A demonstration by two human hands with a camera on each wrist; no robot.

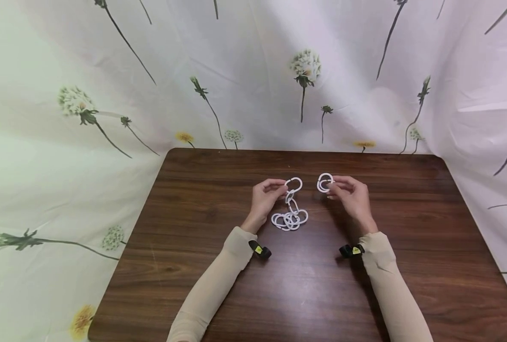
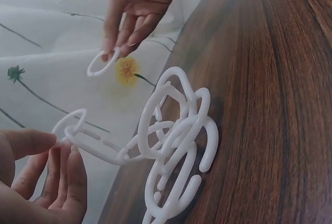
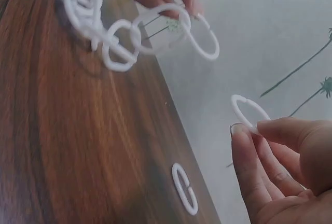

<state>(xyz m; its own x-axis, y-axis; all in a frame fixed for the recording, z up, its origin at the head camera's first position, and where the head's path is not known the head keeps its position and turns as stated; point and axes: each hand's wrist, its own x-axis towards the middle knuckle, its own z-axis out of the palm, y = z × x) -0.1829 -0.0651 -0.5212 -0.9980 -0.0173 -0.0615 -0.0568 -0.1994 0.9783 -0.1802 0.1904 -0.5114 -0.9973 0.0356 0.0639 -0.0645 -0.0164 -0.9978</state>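
My left hand [image 1: 264, 199] pinches the end link of a chain of white plastic links [image 2: 96, 151] between thumb and fingers. The chain hangs from that end link [image 1: 301, 184] down to the table, where its other links [image 1: 291, 222] lie heaped and overlapping. Across a gap to the right, my right hand [image 1: 352, 198] pinches a single white link [image 3: 237, 111] by its edge. This link has a small break in its ring and is apart from the chain. Beneath it, a loose white link [image 3: 180, 189] with a gap in its side lies on the table.
The dark brown wooden table [image 1: 202, 199] has rounded far corners. A white cloth [image 1: 253, 71] printed with dandelions hangs behind it and along both sides. Black straps with yellow tags [image 1: 259, 250] are at both wrists.
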